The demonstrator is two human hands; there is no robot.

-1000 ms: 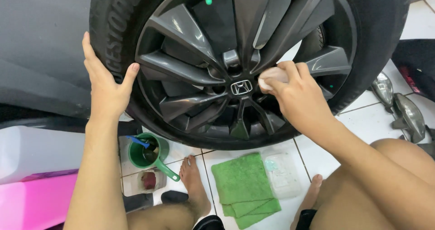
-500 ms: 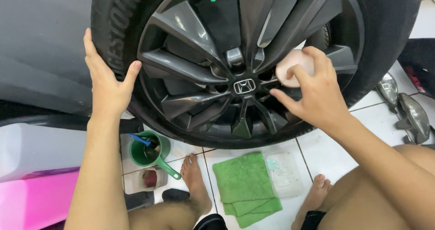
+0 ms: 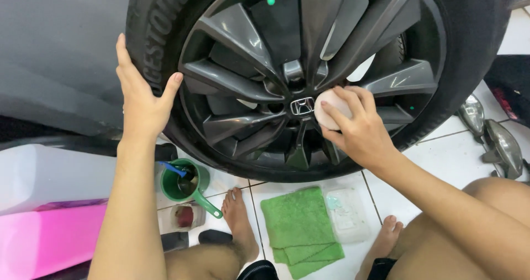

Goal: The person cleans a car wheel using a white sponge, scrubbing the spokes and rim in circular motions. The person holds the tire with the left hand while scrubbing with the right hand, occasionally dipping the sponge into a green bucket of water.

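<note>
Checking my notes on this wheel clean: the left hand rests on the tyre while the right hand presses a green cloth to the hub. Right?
Not quite. In the head view the right hand presses a pale round pad to the hub; the green cloth lies on the floor. The left hand does rest on the tyre.

On the white tiled floor (image 3: 441, 153) lie a folded green cloth (image 3: 301, 227) and, just beside it, a clear plastic lid (image 3: 348, 216). A green scoop (image 3: 185, 183) with a blue brush (image 3: 174, 169) in it stands further left — a small clear tub (image 3: 182, 216) below it. Pink and white containers (image 3: 44, 214) fill the left edge; two headlamps (image 3: 491, 134) lie at right.
</note>
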